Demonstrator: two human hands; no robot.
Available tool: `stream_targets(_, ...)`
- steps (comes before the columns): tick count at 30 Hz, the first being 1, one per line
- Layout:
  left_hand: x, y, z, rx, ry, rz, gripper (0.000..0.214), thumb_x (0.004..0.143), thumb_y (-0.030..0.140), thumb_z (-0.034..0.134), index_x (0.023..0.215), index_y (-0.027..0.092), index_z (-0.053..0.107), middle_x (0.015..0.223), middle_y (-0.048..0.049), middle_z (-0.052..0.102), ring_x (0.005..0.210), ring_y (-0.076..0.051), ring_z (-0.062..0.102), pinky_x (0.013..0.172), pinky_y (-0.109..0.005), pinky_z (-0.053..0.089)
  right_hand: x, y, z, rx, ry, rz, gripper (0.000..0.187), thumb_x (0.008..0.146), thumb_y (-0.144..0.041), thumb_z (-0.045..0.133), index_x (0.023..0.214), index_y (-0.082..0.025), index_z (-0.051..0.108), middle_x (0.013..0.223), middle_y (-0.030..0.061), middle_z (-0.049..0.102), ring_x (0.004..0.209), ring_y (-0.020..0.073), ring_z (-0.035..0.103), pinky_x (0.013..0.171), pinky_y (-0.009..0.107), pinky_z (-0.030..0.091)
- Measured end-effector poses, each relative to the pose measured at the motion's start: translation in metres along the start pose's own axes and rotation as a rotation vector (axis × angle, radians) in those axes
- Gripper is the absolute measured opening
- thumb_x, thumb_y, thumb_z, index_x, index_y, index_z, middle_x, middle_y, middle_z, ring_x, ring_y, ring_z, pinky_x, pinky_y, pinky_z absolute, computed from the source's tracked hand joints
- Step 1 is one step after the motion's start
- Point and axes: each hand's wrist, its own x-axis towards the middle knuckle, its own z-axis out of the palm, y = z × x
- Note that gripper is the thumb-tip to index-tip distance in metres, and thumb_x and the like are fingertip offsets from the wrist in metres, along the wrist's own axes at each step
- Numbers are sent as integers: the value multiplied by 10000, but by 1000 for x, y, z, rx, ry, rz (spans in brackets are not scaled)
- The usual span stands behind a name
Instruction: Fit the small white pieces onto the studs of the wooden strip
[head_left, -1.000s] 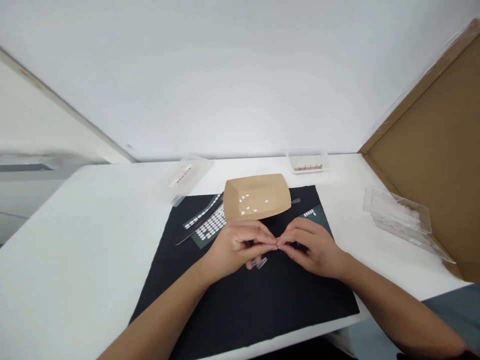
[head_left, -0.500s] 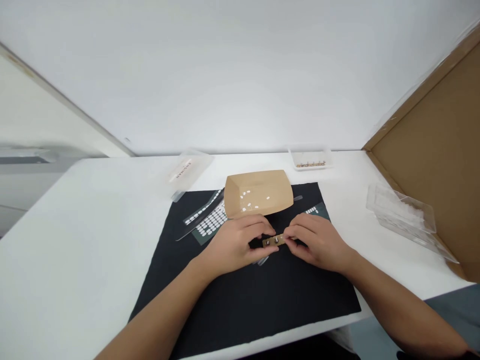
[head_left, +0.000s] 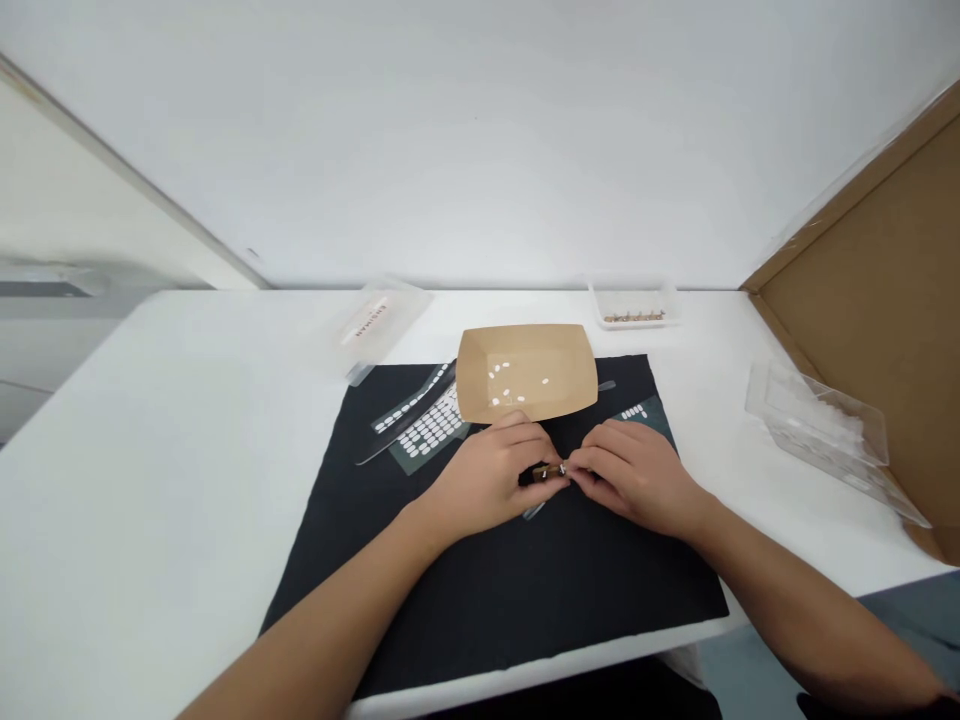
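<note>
A small brown strip with tiny shiny metal bits (head_left: 550,471) is held low over the black cloth (head_left: 465,600). My left hand (head_left: 499,470) is closed on its left part, thumb below and fingers above. Beside it, my right hand (head_left: 634,475) pinches at the strip's right end, its fingertips meeting those of the left. Both hands hide much of the strip. Just beyond them stands a tan paper tray (head_left: 570,375) with several small white oval pieces in it.
Dark green sheets of white ovals (head_left: 420,455) lie left, under a pair of dark tweezers (head_left: 397,430). At the back are a frosted bag (head_left: 390,310) and a clear box (head_left: 637,318) holding brown strips. An open clear plastic case (head_left: 825,420) leans near the cardboard (head_left: 885,300).
The fingertips of both hands have come together. The strip has turned and shows less of its face. The whole view has shifted slightly.
</note>
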Motion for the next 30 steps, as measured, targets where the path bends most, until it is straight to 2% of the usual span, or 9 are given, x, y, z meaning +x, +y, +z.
stream_targets(6, 0, 3, 3, -5, 0, -25, 133, 1024, 280, 686, 941, 195, 745, 929, -50, 756, 905, -204, 672, 826, -327, 546, 2, -1, -2, -33, -12, -12, 124, 1079, -223, 581, 1018, -200, 686, 880, 45, 703, 774, 189, 601, 690, 348, 461)
stream_targets(20, -2, 6, 13, -36, -9, -119, 109, 983, 216, 717, 879, 192, 740, 896, -35, 743, 900, -210, 641, 825, -341, 515, 0, 1, -5, -44, -55, -41, 108, 1079, -221, 591, 1045, -197, 690, 903, 47, 711, 804, 192, 604, 707, 350, 457)
stream_targets(30, -1, 8, 10, -33, -64, -182, 107, 983, 219, 714, 888, 200, 760, 880, -32, 734, 913, -212, 638, 833, -337, 509, 1, -1, -4, -57, -9, -62, 60, 1060, -200, 641, 1026, -178, 685, 899, 38, 714, 807, 187, 622, 708, 341, 450)
